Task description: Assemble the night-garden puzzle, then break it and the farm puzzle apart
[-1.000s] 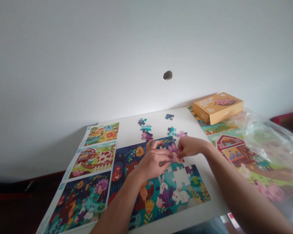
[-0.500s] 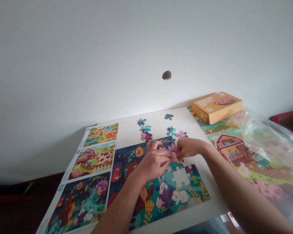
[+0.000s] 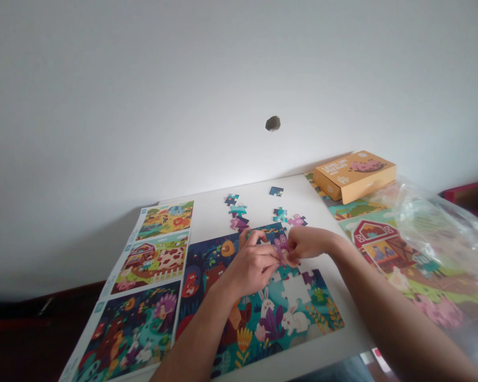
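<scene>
A purple patch of the puzzle is found between the two hands, near the puzzle's far right corner. Its left side is reached by the fingertips of the left hand, and its right side is met by the curled fingers of the right hand. Neither hand can be called nearer, as the patch is touched from both sides. The part that is seen is longer from far to near than from side to side. The left hand's fingers are bent and a little spread; whether anything is pinched by either hand cannot be told, since the tips are partly hidden. A white gap is seen on the near side of the patch. Past the right hand, a loose purple piece is left on the white board.
</scene>
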Demonstrator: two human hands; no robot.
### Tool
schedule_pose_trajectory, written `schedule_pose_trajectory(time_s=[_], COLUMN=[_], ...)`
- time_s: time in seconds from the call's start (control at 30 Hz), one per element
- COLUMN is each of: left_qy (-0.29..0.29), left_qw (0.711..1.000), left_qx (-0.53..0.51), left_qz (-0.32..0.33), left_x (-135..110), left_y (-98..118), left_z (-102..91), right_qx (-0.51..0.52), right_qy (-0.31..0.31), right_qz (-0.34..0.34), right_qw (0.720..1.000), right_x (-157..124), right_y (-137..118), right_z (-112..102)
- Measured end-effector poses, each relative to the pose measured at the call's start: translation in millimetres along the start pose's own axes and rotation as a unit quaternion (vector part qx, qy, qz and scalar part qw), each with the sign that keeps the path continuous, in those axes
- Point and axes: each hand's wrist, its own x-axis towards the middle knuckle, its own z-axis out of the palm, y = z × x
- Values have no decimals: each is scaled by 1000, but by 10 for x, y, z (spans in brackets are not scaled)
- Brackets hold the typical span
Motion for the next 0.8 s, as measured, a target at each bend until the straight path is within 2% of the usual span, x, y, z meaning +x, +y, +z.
schedule_pose_trajectory(time_s=[0.23,0.4,0.63,0.8], left_qy=[-12,-13,-18,-22], left_qw=[998,997,996,996], left_qx=[53,78,81,87], left_qz=[9,-17,-28,-28], left_x=[-8,0,6,12], left_y=[48,79,72,88], left_z=[11,21,12,12], right_qx=[27,21,70,52], right_qy=[-14,-7,-41,-48], right_qz=[29,34,62,72], right_qw=[999,999,995,995], right_x=[32,22,-18,19], right_y=[-72,-66,-68,-68], right_z=[16,19,-30,-16])
